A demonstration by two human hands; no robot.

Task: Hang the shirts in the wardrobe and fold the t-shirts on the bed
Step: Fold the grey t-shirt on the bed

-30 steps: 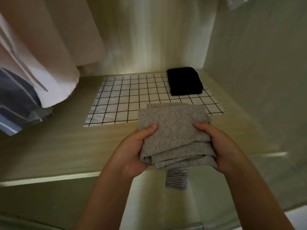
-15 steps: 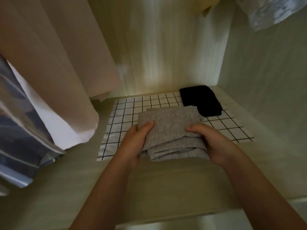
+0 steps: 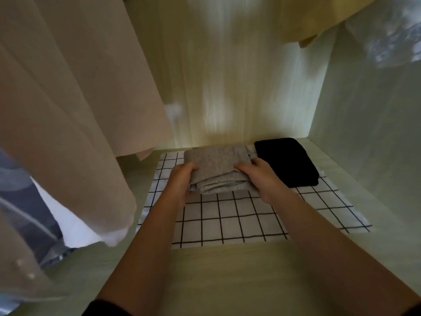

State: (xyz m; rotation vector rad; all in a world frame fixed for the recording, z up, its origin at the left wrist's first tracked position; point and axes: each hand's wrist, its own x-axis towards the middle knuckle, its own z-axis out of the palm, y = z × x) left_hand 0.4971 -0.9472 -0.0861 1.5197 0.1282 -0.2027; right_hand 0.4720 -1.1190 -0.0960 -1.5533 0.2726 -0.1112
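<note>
A folded grey t-shirt [image 3: 217, 165] lies at the back of a white mat with a black grid [image 3: 230, 220] on the wardrobe floor. My left hand [image 3: 181, 179] grips its left side, thumb on top. On the other side my right hand [image 3: 259, 176] grips the right edge, thumb over the cloth. A folded black t-shirt [image 3: 286, 160] lies on the mat just right of the grey one, close beside it. Hung shirts, beige [image 3: 75, 106] and white [image 3: 75, 226] and blue striped [image 3: 25, 201], fill the left side.
The wardrobe's pale wooden back wall [image 3: 239, 76] and right wall [image 3: 369, 115] close in the space. A yellow garment [image 3: 316, 17] and a pale patterned one [image 3: 391, 35] hang at the top right. Bare wood floor [image 3: 227, 277] lies in front of the mat.
Both hands have carried the grey t-shirt from the wardrobe's front edge deep onto the grid mat, setting it beside the black t-shirt. The view has moved further into the wardrobe.
</note>
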